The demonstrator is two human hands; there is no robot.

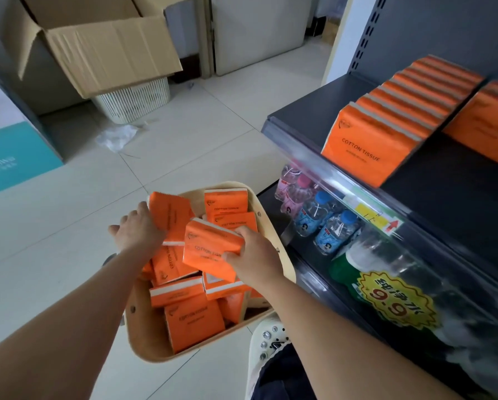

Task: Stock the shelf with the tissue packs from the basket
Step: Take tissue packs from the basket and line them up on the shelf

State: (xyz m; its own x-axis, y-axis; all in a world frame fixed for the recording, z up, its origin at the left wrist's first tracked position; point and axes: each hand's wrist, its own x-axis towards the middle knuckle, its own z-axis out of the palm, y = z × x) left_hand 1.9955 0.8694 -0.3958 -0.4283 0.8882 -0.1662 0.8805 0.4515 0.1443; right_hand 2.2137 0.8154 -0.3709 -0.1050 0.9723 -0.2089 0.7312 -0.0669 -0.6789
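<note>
A beige basket (147,339) on the floor holds several orange tissue packs (194,321) lying loosely. My left hand (139,230) grips one orange pack (173,215) lifted above the basket's left side. Over the basket's middle, my right hand (253,255) holds a second orange pack (210,246). On the dark shelf (299,116) to the right, a row of orange packs (392,122) stands upright front to back. A second row (484,131) starts beside it at the right edge.
Below the shelf, small water bottles (322,217) and large bottles with a yellow price tag (395,301) fill the lower tier. An open cardboard box (98,44) rests on a white basket (135,102) at the back left. My shoe (268,339) stands beside the beige basket.
</note>
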